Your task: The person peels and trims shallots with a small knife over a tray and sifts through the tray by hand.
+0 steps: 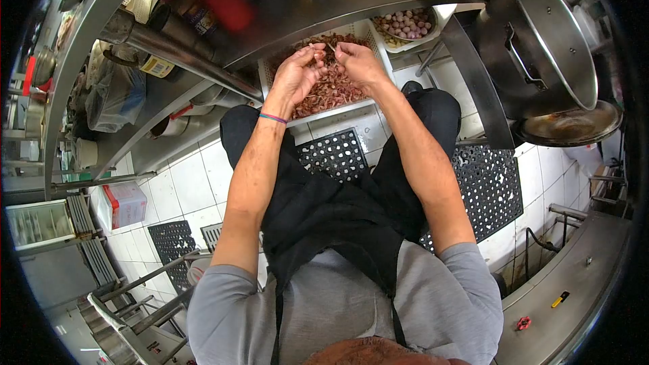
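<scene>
Close fingertip work above the white tray

Over the left half of the white, rectangular plastic tray point(331, 113), the left hand point(303, 73) is curled, its fingertips drawn in. Small, reddish-brown, papery-looking pieces point(340, 94) lie inside the tray. Over its right half, the right hand point(360, 66) is nearly closed in a pinch; I cannot tell what either hand grips. The step appears to be fine two-handed handling; the next move calls for light, exact pinching. Right of the tray sit round, pinkish-purple bulbs point(410, 24).
</scene>
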`<state>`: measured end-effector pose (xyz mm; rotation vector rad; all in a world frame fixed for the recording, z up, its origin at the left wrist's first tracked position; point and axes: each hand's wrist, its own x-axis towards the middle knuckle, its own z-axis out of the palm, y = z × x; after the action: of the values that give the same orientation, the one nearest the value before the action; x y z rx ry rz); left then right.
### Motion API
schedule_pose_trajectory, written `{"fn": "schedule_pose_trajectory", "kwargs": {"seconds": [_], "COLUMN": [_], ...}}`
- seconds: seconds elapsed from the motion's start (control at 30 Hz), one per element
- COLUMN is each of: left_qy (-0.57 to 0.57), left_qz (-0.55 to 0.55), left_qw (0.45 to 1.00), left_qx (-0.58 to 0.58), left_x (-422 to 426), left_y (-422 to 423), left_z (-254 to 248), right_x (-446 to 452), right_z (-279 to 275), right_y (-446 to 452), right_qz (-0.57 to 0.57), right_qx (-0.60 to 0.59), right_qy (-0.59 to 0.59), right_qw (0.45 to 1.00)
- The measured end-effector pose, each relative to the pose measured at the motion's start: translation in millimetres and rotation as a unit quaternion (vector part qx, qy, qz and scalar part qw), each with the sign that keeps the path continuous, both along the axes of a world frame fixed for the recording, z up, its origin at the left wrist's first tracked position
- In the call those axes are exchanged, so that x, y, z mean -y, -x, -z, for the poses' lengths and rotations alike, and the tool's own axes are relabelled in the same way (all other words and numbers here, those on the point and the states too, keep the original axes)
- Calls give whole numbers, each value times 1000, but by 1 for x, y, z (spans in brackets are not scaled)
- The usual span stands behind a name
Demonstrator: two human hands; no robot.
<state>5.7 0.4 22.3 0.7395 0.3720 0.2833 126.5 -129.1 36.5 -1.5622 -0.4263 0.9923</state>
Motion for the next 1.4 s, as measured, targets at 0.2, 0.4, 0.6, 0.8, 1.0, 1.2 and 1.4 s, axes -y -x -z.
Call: {"fn": "schedule_pose_trajectory", "kwargs": {"seconds": [0.2,0.4,0.6,0.8,1.0,1.2,1.4], "left_qy": [86,49,15,9,-32,-92,-229], "left_qz": [-11,-48,-79,-79,-89,-93,-102], "left_qw": [996,997,997,997,995,991,966], "left_qx": [3,-19,-14,-21,-27,-41,-70], "left_x": [-13,-3,0,-2,11,13,26], "left_y": [0,-4,-8,-8,-10,-15,-16], "left_z": [25,15,18,25,15,28,24], "right_x": [-4,0,-5,-8,-11,-13,-35], "right_z": [26,8,15,12,20,19,60], "right_y": [0,14,10,16,21,26,13], "right_qz": [-41,-86,-92,-81,-49,11,45], "right_qx": [120,168,161,165,244,291,142], "right_qy": [-25,-68,-87,-70,-49,-55,-151], "right_qw": [992,980,979,981,967,955,977]}}
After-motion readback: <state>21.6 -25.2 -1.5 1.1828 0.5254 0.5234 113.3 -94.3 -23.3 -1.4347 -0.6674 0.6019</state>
